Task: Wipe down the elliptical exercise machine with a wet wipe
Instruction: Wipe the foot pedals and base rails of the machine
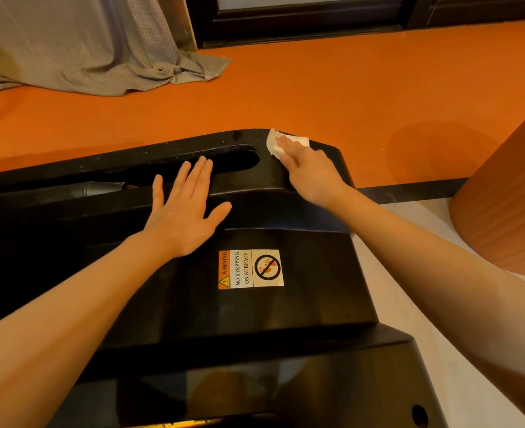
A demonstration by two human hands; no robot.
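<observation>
From the head camera, looking down over the black plastic shroud of the elliptical machine [286,304], both bare arms reach forward across it. The right hand [309,168] is out at the far rounded corner of the housing, palm down, fingers [286,143] straight and close together, pressing a white wet wipe [275,142] flat against the black surface. The wipe is crumpled, poking out beyond the fingertips and to their left, right at the edge where the cover drops toward the orange floor [347,88].

The left hand [187,208] lies flat on the housing nearer the camera, fingers spread and straight, thumb splayed to the right, holding nothing. Its fingertips reach the rim of a long dark slot [224,156] in the cover, where a grey metal bar [97,189] shows through on the left.

Just below the left hand sits a warning sticker [250,269] reading "No stepping on surface", with a crossed-out footprint symbol. Beyond the machine, a grey checked cloth [100,47] bunches on the floor at upper left, and an orange round column [508,205] stands at right.
</observation>
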